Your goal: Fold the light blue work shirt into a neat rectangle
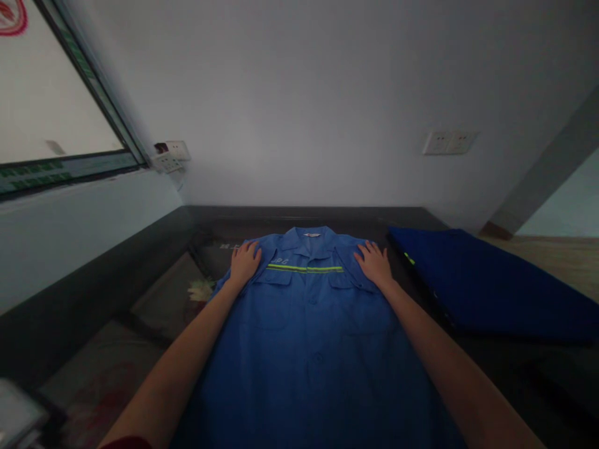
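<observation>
A blue short-sleeved work shirt [306, 324] lies front side up, its collar pointing away from me. A yellow-green stripe crosses its chest, with light lettering above the stripe on the left. My left hand [245, 260] rests flat on the left sleeve near the shoulder, fingers stretched out. On the opposite sleeve lies my right hand [374, 260], palm down with its fingers spread. Both sleeves are laid in over the chest sides. The shirt's lower part runs into shadow toward me.
The dark glossy table [290, 213] meets a pale wall. At the right lies a darker blue folded cloth [486, 280] with a small yellow-green mark. Wall sockets [449, 143] and a power strip [167, 162] are behind. A blurred pale object [19, 411] sits at lower left.
</observation>
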